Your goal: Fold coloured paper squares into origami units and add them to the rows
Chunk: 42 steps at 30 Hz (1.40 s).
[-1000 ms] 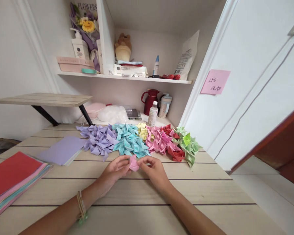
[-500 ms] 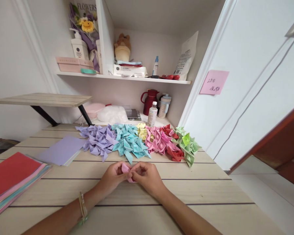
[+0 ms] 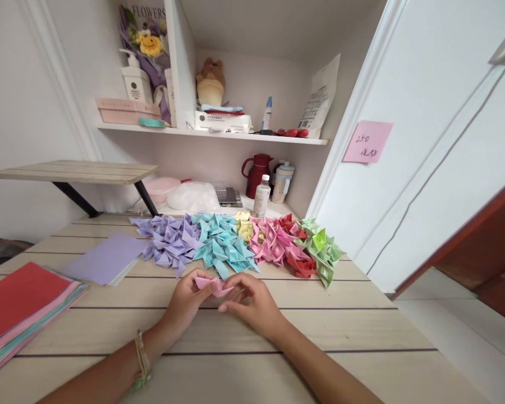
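My left hand (image 3: 187, 298) pinches a small pink folded paper (image 3: 222, 290) between thumb and fingers, just above the wooden table. The paper lies sideways, with a pointed end towards the right. Close against that end is my right hand (image 3: 256, 303), its thumb spread away from its fingers; whether a fingertip touches the paper I cannot tell. Beyond both hands lies a row of folded paper pieces: purple ones (image 3: 170, 242), blue ones (image 3: 225, 247), yellow ones (image 3: 244, 225), pink ones (image 3: 273, 241), red ones (image 3: 302, 265) and green ones (image 3: 326, 252).
Purple sheets (image 3: 105, 259) and a stack of coloured paper (image 3: 21, 303) lie on the left of the table (image 3: 219, 370). A small raised shelf (image 3: 73, 171) stands behind them. At the back are a bottle (image 3: 261, 196), a red jug (image 3: 257, 175) and a plastic bag (image 3: 193, 196).
The pink paper has turned from upright to sideways in my left hand. My right thumb has come away from it and the right fingers have spread.
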### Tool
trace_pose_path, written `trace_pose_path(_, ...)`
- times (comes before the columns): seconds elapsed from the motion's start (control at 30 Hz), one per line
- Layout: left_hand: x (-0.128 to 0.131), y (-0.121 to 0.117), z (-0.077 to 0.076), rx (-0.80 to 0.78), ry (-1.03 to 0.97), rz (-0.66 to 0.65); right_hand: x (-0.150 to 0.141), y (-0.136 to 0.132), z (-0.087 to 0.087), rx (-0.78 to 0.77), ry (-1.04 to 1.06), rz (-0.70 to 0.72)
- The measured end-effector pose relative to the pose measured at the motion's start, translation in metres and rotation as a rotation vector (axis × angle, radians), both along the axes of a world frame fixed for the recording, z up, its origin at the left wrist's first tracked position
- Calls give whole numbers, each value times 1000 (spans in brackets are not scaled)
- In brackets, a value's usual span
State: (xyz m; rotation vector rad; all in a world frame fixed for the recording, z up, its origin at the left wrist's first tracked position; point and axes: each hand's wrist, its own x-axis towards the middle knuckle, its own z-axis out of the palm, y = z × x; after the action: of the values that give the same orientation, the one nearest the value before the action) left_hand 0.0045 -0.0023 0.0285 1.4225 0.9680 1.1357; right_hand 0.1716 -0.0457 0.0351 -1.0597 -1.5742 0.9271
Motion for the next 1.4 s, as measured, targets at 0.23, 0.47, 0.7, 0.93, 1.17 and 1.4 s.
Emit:
trace_pose_path(0.23,-3,2,-2,55,13,-120,5,0,2,65,-113,-80)
trace_pose_path(0.47,-2,-1,4,26,47,-182,6,1,3,-2,23,-60)
trace_pose_path(0.7,-3,-4,11,7,24,-217,7,-3,6,-33,42,-12)
trace_pose_path(0.93,-7,2,10,-45,-45,-189,32,-1,19,197,-158,-37)
trace_pose_path(1.17,0,-4,0,-76,-134,-350,26,-2,14,245,-307,-3)
trace_pose_path(1.4,-3,1,-6,-50,-84,-265,59,7,21,363,-344,-383)
